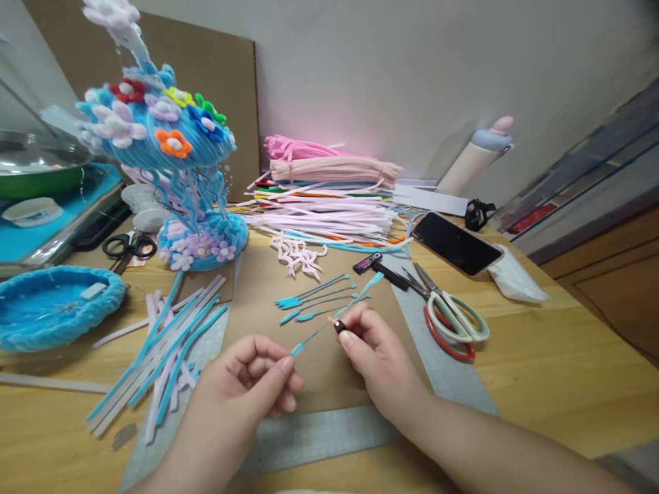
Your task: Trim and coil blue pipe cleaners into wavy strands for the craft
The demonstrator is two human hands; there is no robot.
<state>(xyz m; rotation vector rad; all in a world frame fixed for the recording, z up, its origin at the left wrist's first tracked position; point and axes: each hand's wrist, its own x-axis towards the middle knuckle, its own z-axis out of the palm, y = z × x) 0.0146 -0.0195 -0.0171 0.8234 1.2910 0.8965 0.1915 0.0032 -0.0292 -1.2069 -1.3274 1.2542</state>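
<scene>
My left hand (257,384) pinches one blue fluffy tip of a trimmed pipe cleaner (311,337). Its thin bare stem slants up and away to another blue fluffy tip at the far end. Closed around a small dark lighter (340,326), my right hand (378,357) holds it close beside the stem's middle, with a small orange glow at its top. Beyond both hands, several similar trimmed blue pipe cleaners (322,295) lie on the brown cardboard (360,391). A cluster of curled pale pink pieces (296,255) rests farther back.
Blue and lilac strips (169,343) lie left, near a blue fuzzy basket (56,309) and a tall flower-covered pipe cleaner piece (165,137). Bundled pipe cleaners (329,171) are stacked against the wall. Scissors (456,315), a phone (456,241) and a bottle (476,158) stand right.
</scene>
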